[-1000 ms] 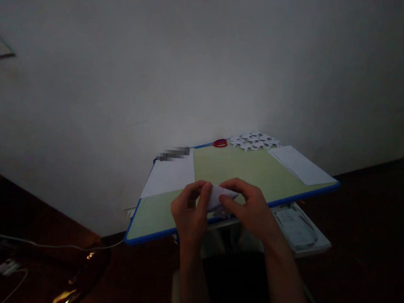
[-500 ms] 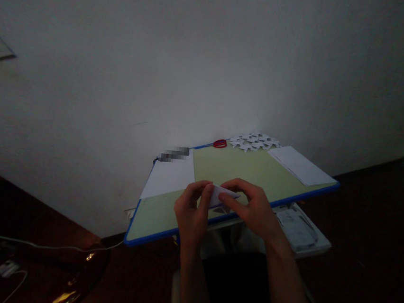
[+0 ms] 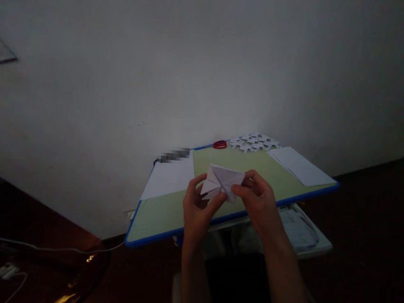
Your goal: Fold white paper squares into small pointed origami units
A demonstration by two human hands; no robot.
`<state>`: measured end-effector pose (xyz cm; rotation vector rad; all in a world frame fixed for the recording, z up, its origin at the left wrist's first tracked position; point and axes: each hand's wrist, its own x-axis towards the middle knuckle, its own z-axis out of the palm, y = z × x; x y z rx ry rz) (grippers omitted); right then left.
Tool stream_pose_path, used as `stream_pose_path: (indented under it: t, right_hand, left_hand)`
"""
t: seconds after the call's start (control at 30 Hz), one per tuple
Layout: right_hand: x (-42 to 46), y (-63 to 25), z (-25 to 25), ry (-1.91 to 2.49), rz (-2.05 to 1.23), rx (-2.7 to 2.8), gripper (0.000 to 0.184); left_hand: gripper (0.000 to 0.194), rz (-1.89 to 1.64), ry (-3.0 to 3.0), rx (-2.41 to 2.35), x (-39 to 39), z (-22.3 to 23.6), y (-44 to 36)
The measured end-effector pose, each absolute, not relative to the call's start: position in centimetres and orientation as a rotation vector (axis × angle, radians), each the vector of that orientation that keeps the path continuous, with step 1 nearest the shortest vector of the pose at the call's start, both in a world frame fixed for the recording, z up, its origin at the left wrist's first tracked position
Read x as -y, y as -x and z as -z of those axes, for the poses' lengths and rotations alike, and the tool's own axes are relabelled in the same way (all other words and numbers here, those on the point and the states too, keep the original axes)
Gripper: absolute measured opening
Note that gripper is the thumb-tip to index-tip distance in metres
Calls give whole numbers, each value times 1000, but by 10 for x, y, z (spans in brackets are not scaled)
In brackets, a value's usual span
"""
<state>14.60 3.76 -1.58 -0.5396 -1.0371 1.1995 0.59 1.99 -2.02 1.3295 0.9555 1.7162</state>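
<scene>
A piece of folded white paper (image 3: 225, 177) with several creased flaps is held up above the near edge of the table. On its left side my left hand (image 3: 199, 209) grips it, the thumb pressing on the lower folds and the fingers partly hidden behind. My right hand (image 3: 256, 197) pinches the right corner between thumb and fingers. The paper faces me, its flaps meeting near the middle and pointed tips sticking out at the lower left.
Many small folded paper pieces (image 3: 254, 143) lie at the table's back edge, beside red-handled scissors (image 3: 220, 144). White sheets (image 3: 302, 167) rest on the right, another white sheet (image 3: 169, 177) on the left. The blue-edged table (image 3: 159, 221) stands against a wall; an open drawer (image 3: 301, 232) juts out below.
The folded paper has been raised and turned, so its broad flapped face now shows. My left thumb has moved onto the lower folds, and my right hand has shifted to the right corner.
</scene>
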Motion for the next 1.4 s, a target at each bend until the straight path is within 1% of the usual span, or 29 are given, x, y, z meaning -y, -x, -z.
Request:
stream_pose_path:
  t: [0.1,0.2,0.3,0.43,0.6,0.7,0.73,0.87,1.03,1.17,1.33,1.4]
  right_hand:
    - [-36,-147,15,577,-1181,1105,19]
    - [-35,-149,14,623,-1166,1241,14]
    - [-36,-151,15,641,-1105,1440,6]
    - [-39,-151,18,691,-923,1597,8]
    - [-41,-151,22,763,-703,1550,9]
    - [-39,-150,20,740,-666,1467,29]
    - [-38,-150,19,722,-641,1463,32]
    - [-36,-147,14,712,-510,1508,35]
    - [-40,-144,16,740,-428,1527,36]
    - [-40,-143,15,744,-391,1511,31]
    - [-34,-146,10,721,-395,1477,7]
    - [-34,-149,10,708,-422,1496,7]
  left_hand:
    - [40,-1771,-1273,-934,-22,23,-7]
    - [32,-1832,-1218,-885,-25,25,-6]
    - [33,-1877,-1183,-882,-27,26,-5]
    - [37,-1823,-1224,-1043,-29,30,-3]
    - [35,-1835,-1266,-1090,-30,30,-2]
    - [33,-1821,-1287,-1155,-29,28,-3]
    - [33,-1811,-1300,-1171,-28,26,-4]
    - [33,-1793,-1338,-1170,-25,21,-7]
    - [33,-1779,-1362,-1179,-22,16,-9]
    - [33,-1769,-1387,-1226,-21,15,-7]
    - [29,-1709,-1468,-1263,-20,14,-6]
    - [26,-1700,-1467,-1277,-19,15,-5]
